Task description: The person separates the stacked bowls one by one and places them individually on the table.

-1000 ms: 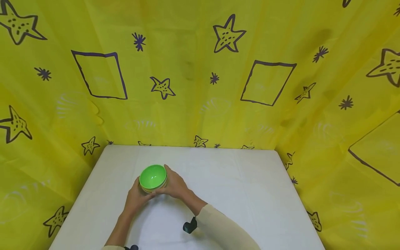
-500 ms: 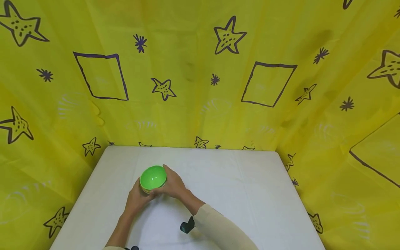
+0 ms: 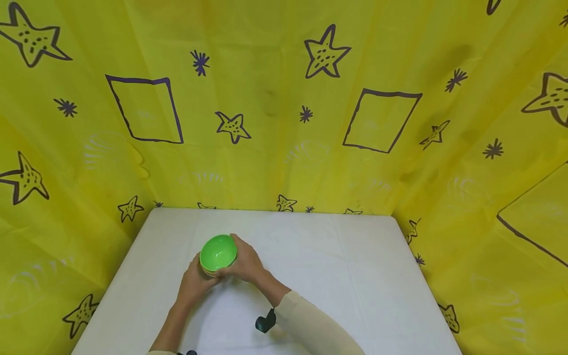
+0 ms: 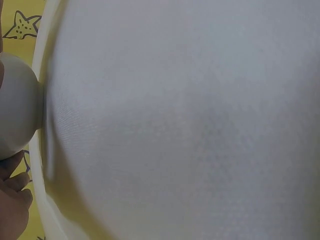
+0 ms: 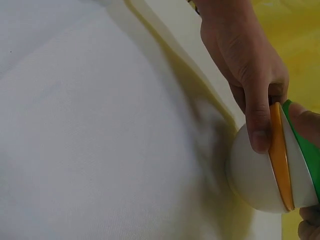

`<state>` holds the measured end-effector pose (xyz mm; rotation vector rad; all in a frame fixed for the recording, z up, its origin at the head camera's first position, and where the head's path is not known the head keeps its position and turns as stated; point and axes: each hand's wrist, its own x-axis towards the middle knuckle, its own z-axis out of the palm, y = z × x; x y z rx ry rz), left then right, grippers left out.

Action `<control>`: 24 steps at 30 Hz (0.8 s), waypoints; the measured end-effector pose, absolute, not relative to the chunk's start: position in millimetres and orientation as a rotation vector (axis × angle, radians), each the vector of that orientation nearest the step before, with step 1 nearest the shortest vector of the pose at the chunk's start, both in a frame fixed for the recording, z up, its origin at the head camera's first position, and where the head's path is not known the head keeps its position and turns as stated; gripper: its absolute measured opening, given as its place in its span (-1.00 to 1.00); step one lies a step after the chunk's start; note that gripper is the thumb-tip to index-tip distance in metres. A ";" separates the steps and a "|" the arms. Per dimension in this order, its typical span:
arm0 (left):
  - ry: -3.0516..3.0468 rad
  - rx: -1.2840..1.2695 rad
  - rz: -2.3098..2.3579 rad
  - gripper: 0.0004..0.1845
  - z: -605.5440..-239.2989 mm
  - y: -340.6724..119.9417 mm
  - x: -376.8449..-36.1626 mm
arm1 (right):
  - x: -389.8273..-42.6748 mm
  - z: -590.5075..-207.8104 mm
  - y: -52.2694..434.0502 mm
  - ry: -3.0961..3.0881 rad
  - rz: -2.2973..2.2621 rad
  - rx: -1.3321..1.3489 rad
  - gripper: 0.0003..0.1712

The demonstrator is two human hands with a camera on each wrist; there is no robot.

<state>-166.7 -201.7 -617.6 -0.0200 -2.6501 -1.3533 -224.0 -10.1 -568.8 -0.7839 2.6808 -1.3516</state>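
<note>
Two nested bowls are held together over the left part of the table, tilted in the head view. The upper one, a green bowl (image 3: pixel 218 250), is green inside and white outside. Beneath it is a white bowl with an orange rim (image 5: pixel 281 160). My left hand (image 3: pixel 194 286) grips the orange-rimmed bowl from the left, its thumb lying along the outer wall in the right wrist view. From the right, my right hand (image 3: pixel 246 261) holds the green bowl, with a thumb (image 5: pixel 306 124) at its rim. The left wrist view catches only a white bowl wall (image 4: pixel 17 107) and some fingers.
A white cloth-covered table (image 3: pixel 328 276) spreads beneath both hands. Yellow curtains (image 3: pixel 266 162) with drawn stars and frames rise behind it and on both sides. A dark wrist device (image 3: pixel 266 321) hangs below my right sleeve (image 3: pixel 310 320).
My right hand and forearm have shifted slightly left around the bowls. Less of the lower bowl's rim shows under the green one. The left hand keeps its grip.
</note>
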 end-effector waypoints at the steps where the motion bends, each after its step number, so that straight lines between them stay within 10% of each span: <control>1: -2.653 -0.016 -1.353 0.02 -617.2 -201.6 -166.7 | -224.2 -568.9 -10.0 2.688 -1.347 -0.788 0.05; 24: -2.640 -0.019 -1.275 0.07 -619.5 -203.5 -167.3 | -218.0 -551.8 17.8 2.707 -1.748 -0.607 0.19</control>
